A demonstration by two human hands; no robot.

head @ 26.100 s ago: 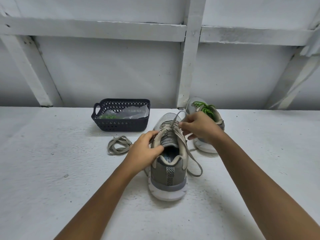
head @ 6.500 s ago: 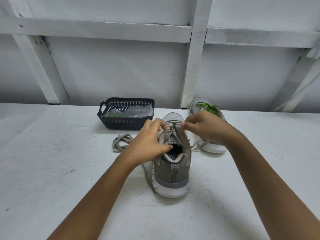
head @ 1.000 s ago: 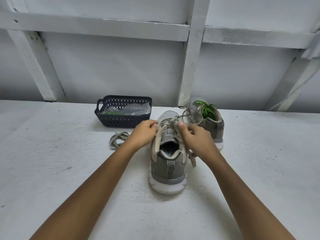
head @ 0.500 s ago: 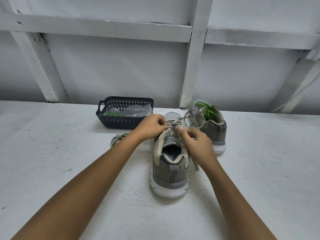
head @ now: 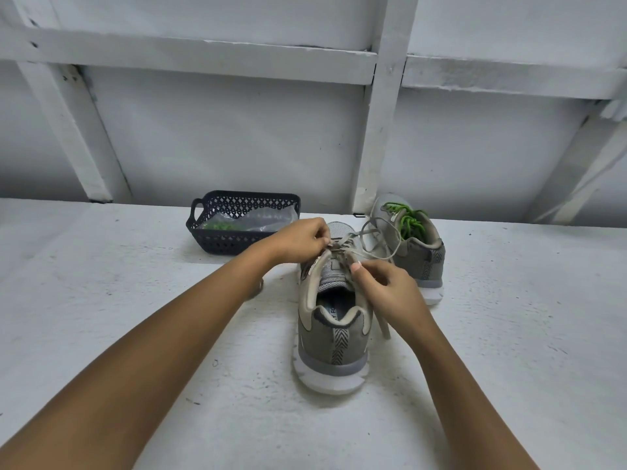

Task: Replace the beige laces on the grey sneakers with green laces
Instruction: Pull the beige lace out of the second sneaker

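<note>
A grey sneaker (head: 334, 347) stands heel toward me in the middle of the white surface, threaded with a beige lace (head: 369, 244) that loops loosely behind it. My left hand (head: 298, 240) pinches the lace at the upper left eyelets. My right hand (head: 390, 286) pinches the lace on the right side of the tongue, and one loose end hangs down beside the shoe. The second grey sneaker (head: 412, 252) stands behind on the right and carries a green lace (head: 407, 220).
A dark blue perforated basket (head: 242, 220) at the back left holds a clear plastic bag with green laces. A removed beige lace (head: 259, 288) lies mostly hidden behind my left forearm. A white wall with beams closes off the back.
Both hands stay at the near sneaker's eyelets. The lace loop behind the shoe has shifted slightly, and my right hand has drawn back a little toward the tongue.
</note>
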